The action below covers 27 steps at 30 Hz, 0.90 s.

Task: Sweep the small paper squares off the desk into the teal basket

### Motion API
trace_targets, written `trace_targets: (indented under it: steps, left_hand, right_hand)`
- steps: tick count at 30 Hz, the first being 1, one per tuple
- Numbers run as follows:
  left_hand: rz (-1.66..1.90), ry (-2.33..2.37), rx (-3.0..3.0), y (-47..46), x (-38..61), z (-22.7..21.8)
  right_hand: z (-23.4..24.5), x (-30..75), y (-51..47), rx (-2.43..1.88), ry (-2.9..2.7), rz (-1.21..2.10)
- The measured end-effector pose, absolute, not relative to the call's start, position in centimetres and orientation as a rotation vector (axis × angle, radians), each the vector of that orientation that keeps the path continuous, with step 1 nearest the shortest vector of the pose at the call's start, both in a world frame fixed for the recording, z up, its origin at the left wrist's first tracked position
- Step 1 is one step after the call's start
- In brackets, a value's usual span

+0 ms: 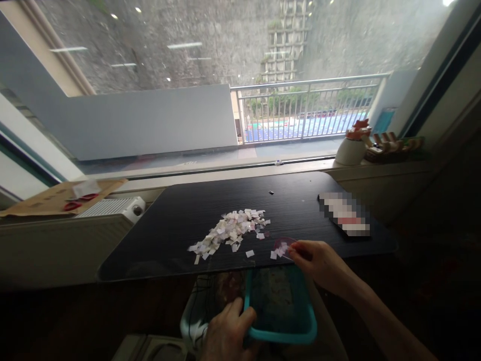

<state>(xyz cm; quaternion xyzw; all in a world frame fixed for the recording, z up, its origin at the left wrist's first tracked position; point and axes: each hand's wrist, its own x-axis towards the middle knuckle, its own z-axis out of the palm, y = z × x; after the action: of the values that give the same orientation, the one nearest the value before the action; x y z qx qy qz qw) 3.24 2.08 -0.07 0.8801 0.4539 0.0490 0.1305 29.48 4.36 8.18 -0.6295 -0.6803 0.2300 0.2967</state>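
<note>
My left hand (228,328) is closed on the left rim of a teal plastic bin (287,337), held just below the table's front edge. The bin's inside is dim, and I cannot make out its contents. At the table edge, my right hand (319,260) pinches a thin, see-through pink plastic piece (289,241). Several small paper scraps lie at or under that piece; I cannot tell which. To the left, a heap of small white paper scraps (233,228) spreads over the black table (150,235). One loose scrap (250,254) lies between heap and right hand.
A blurred-out flat object (343,213) lies at the table's right. A small dark bit (271,192) sits farther back. On the sill stand a white jar (349,150) with an orange top and a basket (393,150). Red-handled scissors (80,202) rest on brown paper (37,198) at left.
</note>
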Motion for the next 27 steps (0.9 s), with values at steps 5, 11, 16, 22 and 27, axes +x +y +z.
trace_targets:
  steps: [5, 11, 16, 22, 27]
  left_hand:
    - [0.177, 1.292, 2.557, 1.7, 2.8, 0.0]
    - [0.241, 1.261, 2.549, 1.2, 2.5, -0.2]
    - [0.237, 1.247, 2.529, 1.5, 2.6, -0.7]
    - [0.242, 1.315, 2.416, 1.5, 2.6, -0.2]
    - [0.195, 1.344, 2.383, 1.5, 2.5, 0.2]
  right_hand:
    - [7.8, 30.0, 3.4, -1.685, -1.772, 0.658]
    - [7.3, 30.2, 2.3, -1.687, -1.778, 0.685]
    - [6.7, 31.1, 3.3, -1.717, -1.658, 0.538]
    - [6.8, 29.9, 1.9, -1.641, -1.879, 0.692]
    - [6.8, 29.4, 2.5, -1.621, -1.809, 0.588]
